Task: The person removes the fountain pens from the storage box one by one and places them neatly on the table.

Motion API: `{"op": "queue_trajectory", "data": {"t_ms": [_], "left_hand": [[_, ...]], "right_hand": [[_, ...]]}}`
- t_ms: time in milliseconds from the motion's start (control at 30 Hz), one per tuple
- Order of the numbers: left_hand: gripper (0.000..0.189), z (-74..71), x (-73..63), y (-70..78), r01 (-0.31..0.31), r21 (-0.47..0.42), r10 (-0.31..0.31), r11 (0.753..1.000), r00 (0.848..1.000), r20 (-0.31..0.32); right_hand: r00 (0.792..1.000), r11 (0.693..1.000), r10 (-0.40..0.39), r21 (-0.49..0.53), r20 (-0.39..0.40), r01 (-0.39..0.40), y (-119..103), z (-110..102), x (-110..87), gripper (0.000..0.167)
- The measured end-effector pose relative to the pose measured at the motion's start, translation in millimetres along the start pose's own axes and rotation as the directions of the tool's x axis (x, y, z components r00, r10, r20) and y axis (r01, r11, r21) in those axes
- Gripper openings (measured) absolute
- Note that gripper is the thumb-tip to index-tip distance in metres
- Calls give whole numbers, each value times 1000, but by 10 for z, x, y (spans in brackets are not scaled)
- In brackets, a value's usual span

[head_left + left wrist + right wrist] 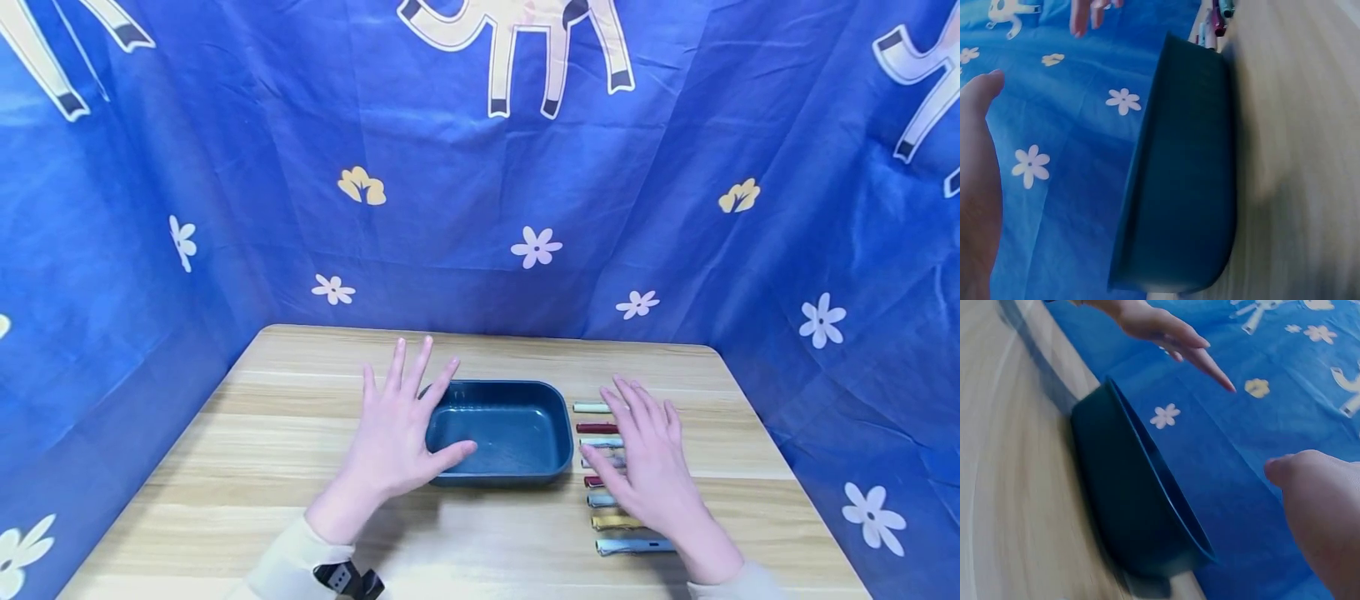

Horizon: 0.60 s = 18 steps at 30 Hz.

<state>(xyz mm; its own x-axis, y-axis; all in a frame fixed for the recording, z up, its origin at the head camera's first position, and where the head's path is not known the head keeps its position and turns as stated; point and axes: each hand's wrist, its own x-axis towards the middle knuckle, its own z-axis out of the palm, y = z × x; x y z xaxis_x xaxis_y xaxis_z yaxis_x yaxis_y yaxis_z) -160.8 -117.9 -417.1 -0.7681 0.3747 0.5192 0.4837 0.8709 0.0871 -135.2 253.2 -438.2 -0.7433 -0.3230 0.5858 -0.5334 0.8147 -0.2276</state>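
A dark teal rectangular box [501, 481], with its top uncovered, stands on the wooden table. My left hand [393, 429] is spread over the box's left end, fingers straight and nothing held; from the head view I cannot tell whether it touches the rim. To the right of the box, my right hand [648, 467] hovers with loosely extended fingers above a column of several slim pen-like tubes [618, 522]. They are light green, dark red, yellow and blue, and the hand partly hides them. In the right wrist view, the left hand [1163, 328] appears raised beyond the box.
The pale wood-grain table [262, 467] has its back edge close to a blue cloth [450, 225] printed with flowers and animals. That cloth also rises along the left and right sides. A dark band [348, 578] sits around the left wrist.
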Motion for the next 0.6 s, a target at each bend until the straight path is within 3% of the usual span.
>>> {"op": "queue_trajectory", "data": {"t_ms": [200, 400, 600], "left_hand": [[110, 86, -22, -4, -5, 36, 3, 999, 998, 66], [110, 146, -70, -48, -6, 49, 2, 999, 995, 96], [109, 154, -113, -83, 9, 63, -16, 998, 993, 115]], "right_hand": [[995, 991, -22, -132, 94, 34, -202, 111, 97, 86], [991, 963, -20, -262, 130, 53, -306, 183, 152, 98], [988, 953, 4, -301, 155, 44, -340, 192, 157, 105]]}}
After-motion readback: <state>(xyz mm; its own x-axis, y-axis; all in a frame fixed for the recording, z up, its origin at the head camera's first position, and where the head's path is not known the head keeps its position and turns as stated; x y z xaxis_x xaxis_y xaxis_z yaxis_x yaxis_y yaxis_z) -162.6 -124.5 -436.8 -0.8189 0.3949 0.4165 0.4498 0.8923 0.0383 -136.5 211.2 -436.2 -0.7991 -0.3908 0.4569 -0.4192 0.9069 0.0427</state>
